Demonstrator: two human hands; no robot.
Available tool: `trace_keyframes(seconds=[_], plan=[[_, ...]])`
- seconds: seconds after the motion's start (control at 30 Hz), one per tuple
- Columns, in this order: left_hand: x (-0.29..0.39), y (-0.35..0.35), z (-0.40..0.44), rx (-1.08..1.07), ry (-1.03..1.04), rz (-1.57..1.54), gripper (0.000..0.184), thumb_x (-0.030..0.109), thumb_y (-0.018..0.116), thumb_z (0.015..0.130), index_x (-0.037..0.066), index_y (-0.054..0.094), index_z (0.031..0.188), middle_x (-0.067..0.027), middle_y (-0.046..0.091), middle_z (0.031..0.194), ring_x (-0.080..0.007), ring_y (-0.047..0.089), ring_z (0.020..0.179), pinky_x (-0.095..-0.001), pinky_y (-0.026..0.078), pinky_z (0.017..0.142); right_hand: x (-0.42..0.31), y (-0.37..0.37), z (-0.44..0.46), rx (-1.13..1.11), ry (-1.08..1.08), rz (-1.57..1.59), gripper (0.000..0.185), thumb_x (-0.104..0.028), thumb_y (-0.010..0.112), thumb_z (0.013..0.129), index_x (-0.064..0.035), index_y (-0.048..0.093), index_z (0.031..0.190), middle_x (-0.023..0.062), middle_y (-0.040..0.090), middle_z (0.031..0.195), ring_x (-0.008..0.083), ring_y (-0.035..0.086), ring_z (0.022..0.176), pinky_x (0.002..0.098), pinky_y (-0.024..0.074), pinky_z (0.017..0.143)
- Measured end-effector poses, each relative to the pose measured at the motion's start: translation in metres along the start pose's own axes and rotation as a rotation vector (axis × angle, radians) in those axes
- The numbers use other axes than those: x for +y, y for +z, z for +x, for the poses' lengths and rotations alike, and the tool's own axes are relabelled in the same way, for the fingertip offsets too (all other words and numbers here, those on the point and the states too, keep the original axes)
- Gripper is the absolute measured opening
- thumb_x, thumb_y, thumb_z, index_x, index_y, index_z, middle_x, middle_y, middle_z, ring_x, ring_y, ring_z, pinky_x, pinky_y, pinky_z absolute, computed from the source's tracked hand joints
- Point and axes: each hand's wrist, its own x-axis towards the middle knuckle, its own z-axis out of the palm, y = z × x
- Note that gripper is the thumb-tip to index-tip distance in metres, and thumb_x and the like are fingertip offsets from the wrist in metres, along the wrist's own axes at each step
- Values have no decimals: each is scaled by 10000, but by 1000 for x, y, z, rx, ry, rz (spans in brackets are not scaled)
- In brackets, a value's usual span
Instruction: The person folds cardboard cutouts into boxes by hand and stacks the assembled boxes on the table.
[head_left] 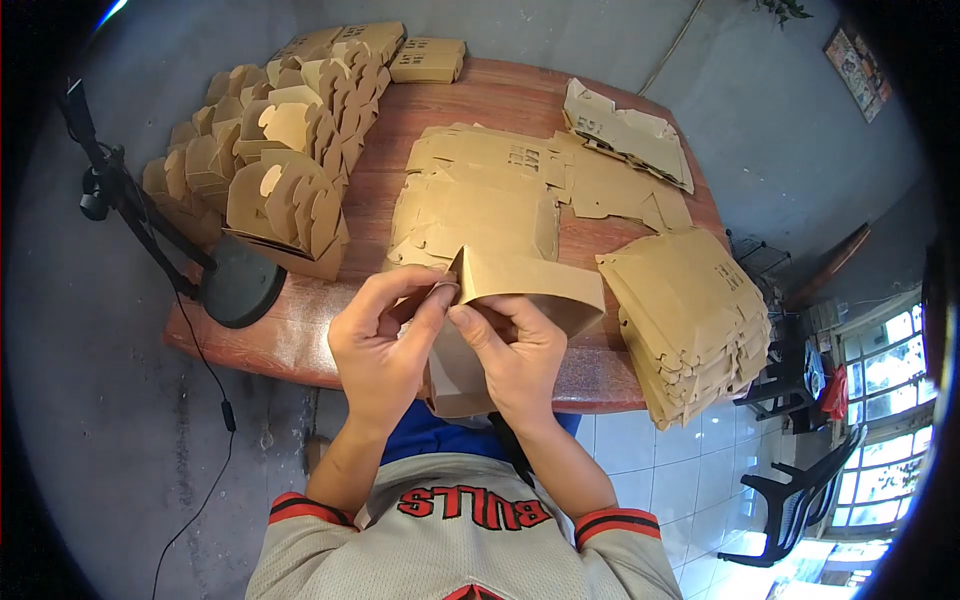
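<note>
A partly folded brown cardboard box [535,280] is held above the table's front edge, between both hands. My left hand [385,335] pinches the box's left corner, thumb and forefinger closed on a small flap. From the right, my right hand [522,352] grips the same corner, its thumb close to the left thumb and its fingers inside the panel. The box's lower part hangs below the hands, partly hidden by them. Just beyond lies a pile of flat cardboard box blanks [475,205].
Folded boxes [285,205] crowd the table's left side, with closed boxes [428,62] behind. Stacked flat blanks [690,300] overhang the right edge; more blanks [630,130] lie at back right. A black lamp base [240,285] stands front left. A chair [800,495] is at right.
</note>
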Motion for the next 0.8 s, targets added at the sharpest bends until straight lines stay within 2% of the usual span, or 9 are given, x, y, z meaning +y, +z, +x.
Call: trace_keyframes(seconds=[0.33, 0.6, 0.7, 0.8], plan=[[3, -3, 3, -75, -99, -58, 210, -93, 639, 852, -86, 606, 1059, -151, 685, 996, -150, 666, 932, -241, 530, 807, 1, -6, 1, 9, -3, -42, 210, -108, 763, 825, 28, 703, 973, 61, 710, 936, 87, 627, 820, 232, 503, 760], [6, -7, 2, -151, -68, -84, 249, -90, 633, 854, -97, 602, 1101, -150, 678, 1006, -157, 665, 939, -243, 531, 806, 3, -10, 3, -3, -46, -2, 180, -91, 770, 807, 23, 719, 937, 53, 712, 861, 99, 626, 814, 242, 491, 759], [1, -7, 0, -147, -38, -61, 264, -98, 629, 851, -105, 598, 1113, -156, 671, 1036, -169, 667, 944, -256, 538, 820, -1, -13, 4, 7, -48, -104, 163, -102, 774, 798, 14, 728, 903, 57, 715, 854, 110, 637, 792, 248, 491, 739], [-1, -8, -4, -123, 75, 58, 266, -108, 624, 847, -111, 599, 1112, -162, 664, 1059, -178, 668, 947, -268, 544, 831, -3, -13, 4, -29, -189, -245, 170, -106, 798, 775, 23, 716, 849, 54, 697, 790, 91, 602, 719, 235, 467, 675]])
